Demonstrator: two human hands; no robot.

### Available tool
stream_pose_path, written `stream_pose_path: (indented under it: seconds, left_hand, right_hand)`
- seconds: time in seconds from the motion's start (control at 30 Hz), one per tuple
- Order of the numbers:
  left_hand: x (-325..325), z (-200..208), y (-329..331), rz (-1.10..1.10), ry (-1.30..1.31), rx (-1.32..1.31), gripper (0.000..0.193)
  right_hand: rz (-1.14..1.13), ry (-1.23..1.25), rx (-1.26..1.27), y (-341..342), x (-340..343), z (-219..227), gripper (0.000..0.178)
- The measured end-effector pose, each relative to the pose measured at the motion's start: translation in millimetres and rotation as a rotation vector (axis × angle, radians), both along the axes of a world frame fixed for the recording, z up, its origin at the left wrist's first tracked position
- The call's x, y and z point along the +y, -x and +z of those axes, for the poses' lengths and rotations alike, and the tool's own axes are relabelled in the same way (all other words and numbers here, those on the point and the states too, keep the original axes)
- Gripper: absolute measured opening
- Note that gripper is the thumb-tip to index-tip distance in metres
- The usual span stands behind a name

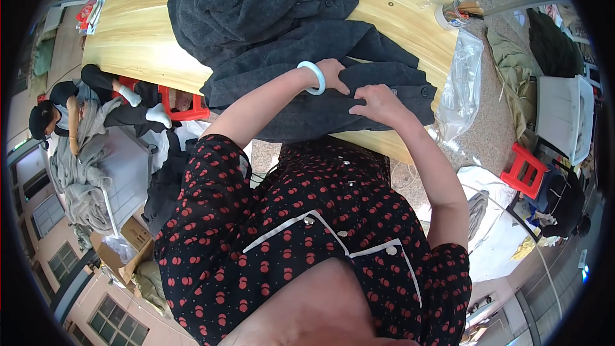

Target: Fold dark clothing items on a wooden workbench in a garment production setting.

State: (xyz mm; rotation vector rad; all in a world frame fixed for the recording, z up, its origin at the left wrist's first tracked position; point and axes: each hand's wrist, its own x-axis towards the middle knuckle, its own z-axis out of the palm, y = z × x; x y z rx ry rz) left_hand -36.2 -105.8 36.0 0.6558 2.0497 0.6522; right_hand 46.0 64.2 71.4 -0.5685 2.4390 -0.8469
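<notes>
A dark grey woollen coat [282, 115] lies spread over the wooden table's near edge, with buttons near its right end. My left hand [330, 77], a pale blue bangle [312, 78] on its wrist, rests on the coat with thumb and fingers apart. Just to its right, my right hand [382, 106] touches the same cloth, thumb and forefinger spread with dark fabric showing between them. The undersides of both hands are hidden. Beyond them, a heaped pile of dark grey garments [250, 6] covers the table's far middle.
A cup of tools [451, 15] stands at the wooden table's [138, 32] right edge, above a clear plastic bag [460, 86]. Red stools [525, 170] stand either side. At left, another person [64, 106] sits with grey cloth. A white bin [564, 115] is at right.
</notes>
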Motion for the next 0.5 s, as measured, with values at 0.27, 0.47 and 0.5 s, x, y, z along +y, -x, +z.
stream_pose_path:
  seconds: [0.27,0.47,0.5]
  left_hand:
    - [5.7,-7.4,-13.9,0.138,-0.047,0.108,0.038]
    - [5.6,-7.0,-17.7,0.331,-0.075,-0.122,0.041]
    - [5.0,-13.7,-18.9,0.333,-0.076,-0.121,0.041]
  right_hand:
    - [-0.020,-0.081,0.300,-13.3,-15.5,-10.1,0.008]
    - [-0.203,-0.018,0.356,-16.9,-23.0,-17.0,0.010]
    - [-0.241,-0.006,0.348,-17.0,-24.4,-15.9,0.011]
